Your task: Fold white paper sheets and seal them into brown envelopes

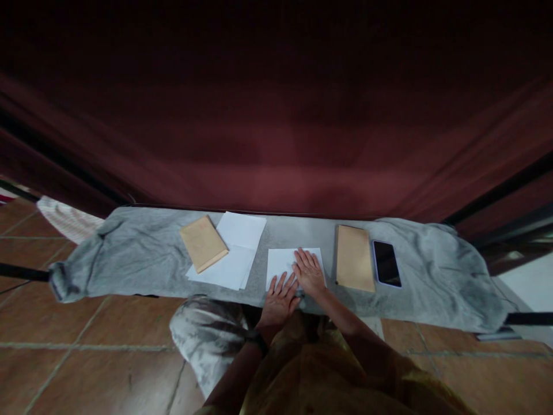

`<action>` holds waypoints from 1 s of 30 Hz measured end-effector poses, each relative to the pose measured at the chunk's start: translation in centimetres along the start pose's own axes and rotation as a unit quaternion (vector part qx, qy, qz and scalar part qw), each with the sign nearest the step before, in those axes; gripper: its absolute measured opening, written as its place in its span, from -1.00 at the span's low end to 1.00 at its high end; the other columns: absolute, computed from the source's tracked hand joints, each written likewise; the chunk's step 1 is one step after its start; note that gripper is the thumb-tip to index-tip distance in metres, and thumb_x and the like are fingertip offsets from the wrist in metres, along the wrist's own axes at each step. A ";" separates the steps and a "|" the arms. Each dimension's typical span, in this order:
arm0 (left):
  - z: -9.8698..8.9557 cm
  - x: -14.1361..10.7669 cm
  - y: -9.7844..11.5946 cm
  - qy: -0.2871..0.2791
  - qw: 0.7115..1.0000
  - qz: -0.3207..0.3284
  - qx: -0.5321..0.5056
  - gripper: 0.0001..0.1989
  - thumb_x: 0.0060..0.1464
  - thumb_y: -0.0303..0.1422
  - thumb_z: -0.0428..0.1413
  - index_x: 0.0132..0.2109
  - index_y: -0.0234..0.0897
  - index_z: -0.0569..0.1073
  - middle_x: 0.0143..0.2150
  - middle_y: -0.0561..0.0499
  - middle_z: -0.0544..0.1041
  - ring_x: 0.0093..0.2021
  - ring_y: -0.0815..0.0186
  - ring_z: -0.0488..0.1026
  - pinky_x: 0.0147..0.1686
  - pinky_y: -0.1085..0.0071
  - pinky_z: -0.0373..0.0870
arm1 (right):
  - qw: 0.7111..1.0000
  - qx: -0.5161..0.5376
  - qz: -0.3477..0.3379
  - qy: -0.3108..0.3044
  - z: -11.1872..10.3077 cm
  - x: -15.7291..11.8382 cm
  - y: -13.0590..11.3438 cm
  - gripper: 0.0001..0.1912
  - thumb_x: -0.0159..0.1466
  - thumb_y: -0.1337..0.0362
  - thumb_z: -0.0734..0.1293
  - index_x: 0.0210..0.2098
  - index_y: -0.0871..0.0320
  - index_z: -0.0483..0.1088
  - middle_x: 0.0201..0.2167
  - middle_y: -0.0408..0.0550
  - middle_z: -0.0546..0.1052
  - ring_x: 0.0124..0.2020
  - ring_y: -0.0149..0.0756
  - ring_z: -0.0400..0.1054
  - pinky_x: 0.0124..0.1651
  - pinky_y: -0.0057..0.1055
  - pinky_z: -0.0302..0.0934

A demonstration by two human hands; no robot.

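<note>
A white sheet of paper [280,259] lies in front of me on the grey cloth [142,253]. My left hand [280,297] rests flat on its near edge with the fingers apart. Farther up the sheet, my right hand [309,271] is laid flat near its right side, fingers stretched out. The two hands are close together, and neither grips anything. Whether the sheet is folded cannot be made out, as my hands cover part of it.
To the left, a brown envelope [204,243] lies partly over white sheets [244,230]. On the right are another brown envelope or folder [355,259] and a phone [387,263] with a dark screen. A dark red panel [276,173] rises behind; tiled floor [108,374] lies below.
</note>
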State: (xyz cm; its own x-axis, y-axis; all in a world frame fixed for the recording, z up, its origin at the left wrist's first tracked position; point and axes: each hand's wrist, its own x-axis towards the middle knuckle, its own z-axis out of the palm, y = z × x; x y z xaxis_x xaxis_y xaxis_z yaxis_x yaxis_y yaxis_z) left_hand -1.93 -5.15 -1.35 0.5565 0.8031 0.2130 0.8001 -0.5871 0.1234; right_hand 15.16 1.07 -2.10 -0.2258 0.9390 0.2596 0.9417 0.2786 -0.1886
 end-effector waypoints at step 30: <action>1.0 3.1 0.9 0.044 0.987 -0.156 0.006 -0.43 0.40 -0.27 -0.19 0.45 -0.37 0.08 0.46 -0.20 0.16 0.48 0.10 0.03 0.40 0.04 0.09 | 0.997 -0.030 0.052 0.040 -0.7 -6.3 0.5 -0.42 0.48 0.15 0.10 0.38 0.36 0.15 0.42 0.22 0.16 0.43 -0.03 0.02 0.40 -0.07 -0.06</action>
State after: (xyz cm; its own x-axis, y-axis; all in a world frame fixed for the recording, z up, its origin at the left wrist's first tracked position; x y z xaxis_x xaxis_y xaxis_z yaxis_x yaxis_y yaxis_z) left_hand 0.73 -3.08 -1.52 0.2623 0.9320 0.2503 0.9322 -0.3118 0.1839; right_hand 17.23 -4.82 -3.17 -0.1079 0.9425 0.3163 0.9726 0.1660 -0.1629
